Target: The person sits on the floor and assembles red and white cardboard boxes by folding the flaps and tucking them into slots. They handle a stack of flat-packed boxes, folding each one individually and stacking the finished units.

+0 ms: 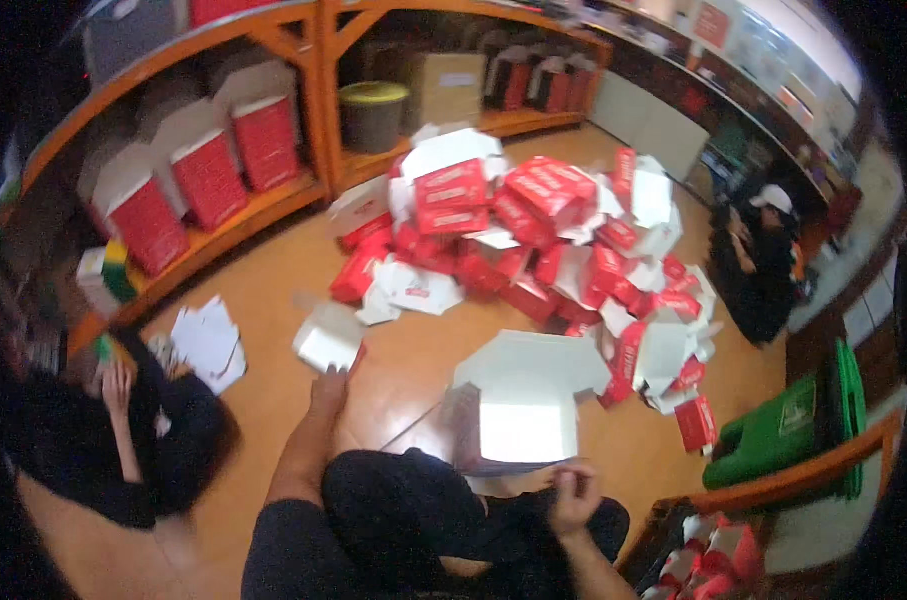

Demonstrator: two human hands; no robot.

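Observation:
A small red carton with a white inside (330, 340) is at the fingertips of my left hand (329, 388), which reaches out over the floor. The fingers lie on its near edge, and my thumb is hidden. The carton's far side is blurred. In front of my knees stands a larger open carton (524, 430), its pale flaps spread upward and its white inside showing. Just beside its near right corner is my right hand (574, 498), fingers curled together near my knee. Whether anything small is between them I cannot make out.
A big heap of red and white cartons (539, 215) covers the floor ahead. Orange shelves (326, 110) hold more cartons. White sheets (209, 340) lie near a seated person (124, 430) at left. Another person (759, 250) sits far right, beyond a green bin (784, 425).

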